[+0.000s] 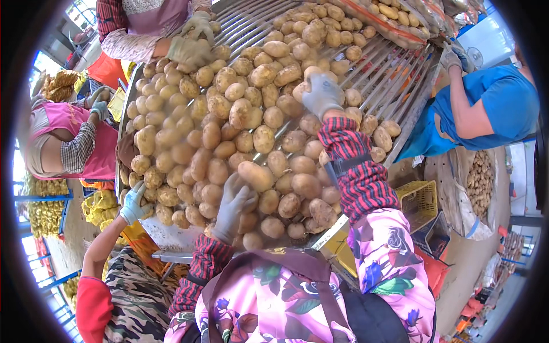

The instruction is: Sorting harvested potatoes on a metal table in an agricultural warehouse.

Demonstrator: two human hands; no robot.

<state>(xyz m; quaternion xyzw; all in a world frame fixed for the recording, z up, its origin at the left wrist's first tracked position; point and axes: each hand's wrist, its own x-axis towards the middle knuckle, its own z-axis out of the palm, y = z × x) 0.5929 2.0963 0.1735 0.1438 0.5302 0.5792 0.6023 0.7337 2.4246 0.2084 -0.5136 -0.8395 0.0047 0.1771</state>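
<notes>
A deep heap of potatoes point(263, 139), many dusted with soil, covers a sorting table of metal bars point(388, 75). My left hand point(233, 206), in a grey glove, lies low over the near part of the heap. A long smooth potato point(256, 176) rests against its fingertips; whether the fingers grip it cannot be made out. Farther off and to the right, my right hand point(324, 95), gloved the same way, reaches into the pile. Its fingers are curled on a pale potato point(313, 73), and another potato touches the thumb side.
Co-workers' gloved hands are at the heap: one hand point(136, 205) at left, a pair point(191, 47) at the far side. A person in blue point(484, 107) stands right. A filled mesh bag point(394, 21) lies at the far edge. A yellow crate point(418, 201) sits below, right.
</notes>
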